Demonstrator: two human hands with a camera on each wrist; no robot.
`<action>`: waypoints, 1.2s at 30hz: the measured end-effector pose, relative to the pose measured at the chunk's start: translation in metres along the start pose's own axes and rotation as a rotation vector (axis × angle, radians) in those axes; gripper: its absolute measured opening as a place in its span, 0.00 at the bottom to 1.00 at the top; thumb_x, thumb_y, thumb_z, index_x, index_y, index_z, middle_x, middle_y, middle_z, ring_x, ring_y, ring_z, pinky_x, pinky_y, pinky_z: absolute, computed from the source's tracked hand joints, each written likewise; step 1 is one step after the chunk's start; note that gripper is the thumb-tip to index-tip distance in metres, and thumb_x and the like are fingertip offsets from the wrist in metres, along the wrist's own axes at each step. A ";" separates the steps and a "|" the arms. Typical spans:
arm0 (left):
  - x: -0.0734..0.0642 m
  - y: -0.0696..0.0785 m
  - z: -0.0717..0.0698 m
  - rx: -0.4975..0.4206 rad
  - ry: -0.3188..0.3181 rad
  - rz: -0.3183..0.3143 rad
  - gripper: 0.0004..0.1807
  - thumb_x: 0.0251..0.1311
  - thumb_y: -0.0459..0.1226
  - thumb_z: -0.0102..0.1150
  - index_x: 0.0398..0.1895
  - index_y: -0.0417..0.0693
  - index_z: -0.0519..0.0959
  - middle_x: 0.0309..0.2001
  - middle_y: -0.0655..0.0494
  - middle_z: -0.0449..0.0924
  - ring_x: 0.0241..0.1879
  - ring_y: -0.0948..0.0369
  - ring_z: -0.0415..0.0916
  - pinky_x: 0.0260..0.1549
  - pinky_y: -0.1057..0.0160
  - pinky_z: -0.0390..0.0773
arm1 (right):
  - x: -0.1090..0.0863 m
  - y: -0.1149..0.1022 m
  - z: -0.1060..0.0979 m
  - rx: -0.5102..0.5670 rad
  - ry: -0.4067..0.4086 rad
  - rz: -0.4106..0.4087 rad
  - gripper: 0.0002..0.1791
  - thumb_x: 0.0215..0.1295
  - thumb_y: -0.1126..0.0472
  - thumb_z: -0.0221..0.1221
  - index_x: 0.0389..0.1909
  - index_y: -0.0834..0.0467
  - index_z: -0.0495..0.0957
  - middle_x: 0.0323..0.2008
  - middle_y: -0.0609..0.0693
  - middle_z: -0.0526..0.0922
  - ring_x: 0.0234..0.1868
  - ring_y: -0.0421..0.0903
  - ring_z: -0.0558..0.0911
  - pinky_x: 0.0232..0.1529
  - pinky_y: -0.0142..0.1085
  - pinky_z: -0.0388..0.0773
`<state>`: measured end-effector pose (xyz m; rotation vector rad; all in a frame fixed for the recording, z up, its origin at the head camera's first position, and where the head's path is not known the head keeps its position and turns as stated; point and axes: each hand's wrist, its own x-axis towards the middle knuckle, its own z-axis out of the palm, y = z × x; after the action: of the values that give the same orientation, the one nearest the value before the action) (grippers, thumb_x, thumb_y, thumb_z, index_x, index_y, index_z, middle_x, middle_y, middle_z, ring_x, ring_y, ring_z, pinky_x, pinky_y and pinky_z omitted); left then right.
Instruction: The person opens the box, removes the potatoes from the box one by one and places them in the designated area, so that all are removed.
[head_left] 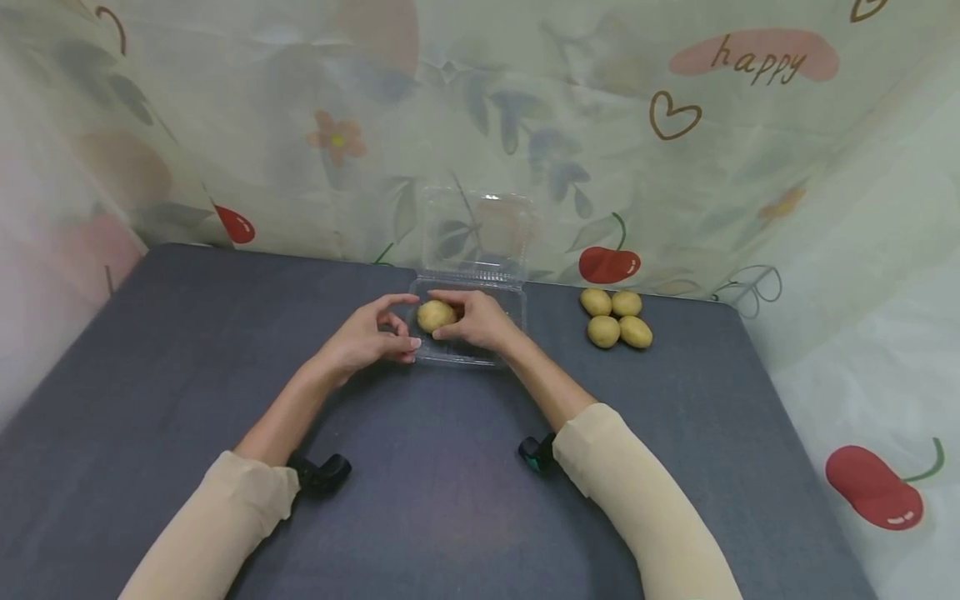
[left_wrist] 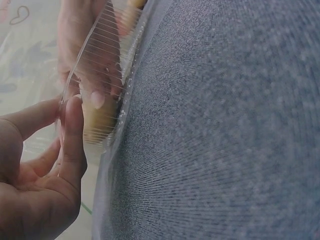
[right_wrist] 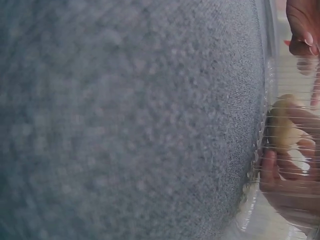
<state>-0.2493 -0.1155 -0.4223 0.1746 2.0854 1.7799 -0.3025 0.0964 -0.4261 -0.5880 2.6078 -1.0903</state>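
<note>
A clear plastic clamshell container (head_left: pixel 467 361) lies on the table with its ridged lid (head_left: pixel 476 229) raised at the back. Inside its left part, my right hand (head_left: pixel 483 321) holds a yellow potato (head_left: pixel 436 317) between thumb and fingers. Through the see-through wall, the same potato (right_wrist: pixel 282 125) shows low against the container floor in the right wrist view. My left hand (head_left: pixel 366 335) is at the container's left side. In the left wrist view, its thumb and a finger (left_wrist: pixel 74 130) pinch the rim near a corner.
Several more potatoes (head_left: pixel 603 332) sit in a cluster to the right of the container. A dark grey cloth covers the table (head_left: pixel 435 500). Behind it hangs a printed curtain (head_left: pixel 285 167), close against the raised lid.
</note>
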 end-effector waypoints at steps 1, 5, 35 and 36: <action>0.000 0.000 0.000 0.001 0.002 0.000 0.39 0.62 0.27 0.65 0.74 0.47 0.60 0.39 0.44 0.72 0.32 0.54 0.82 0.42 0.51 0.85 | 0.000 0.000 0.000 -0.005 0.002 -0.002 0.35 0.56 0.59 0.74 0.66 0.49 0.75 0.55 0.52 0.83 0.47 0.44 0.80 0.48 0.37 0.77; 0.000 0.001 0.000 0.001 0.008 -0.003 0.39 0.62 0.27 0.65 0.74 0.48 0.60 0.38 0.44 0.72 0.32 0.54 0.82 0.42 0.51 0.86 | -0.001 0.000 -0.001 -0.030 0.013 -0.005 0.34 0.56 0.57 0.74 0.66 0.48 0.76 0.54 0.51 0.83 0.47 0.44 0.80 0.48 0.38 0.77; 0.001 0.003 0.001 0.031 0.023 -0.042 0.40 0.60 0.27 0.66 0.74 0.49 0.60 0.35 0.45 0.73 0.31 0.52 0.83 0.40 0.51 0.86 | -0.020 0.000 -0.019 0.017 0.064 -0.038 0.31 0.57 0.58 0.73 0.63 0.51 0.78 0.56 0.51 0.82 0.51 0.46 0.83 0.43 0.38 0.80; 0.001 0.003 0.001 0.032 0.026 -0.045 0.40 0.60 0.27 0.66 0.74 0.49 0.60 0.35 0.45 0.73 0.31 0.52 0.84 0.40 0.51 0.86 | -0.021 0.000 -0.019 0.029 0.066 -0.041 0.31 0.57 0.58 0.73 0.63 0.51 0.78 0.56 0.51 0.82 0.51 0.46 0.84 0.43 0.37 0.81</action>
<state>-0.2503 -0.1142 -0.4193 0.1135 2.1203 1.7323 -0.2917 0.1180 -0.4116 -0.6110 2.6415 -1.1776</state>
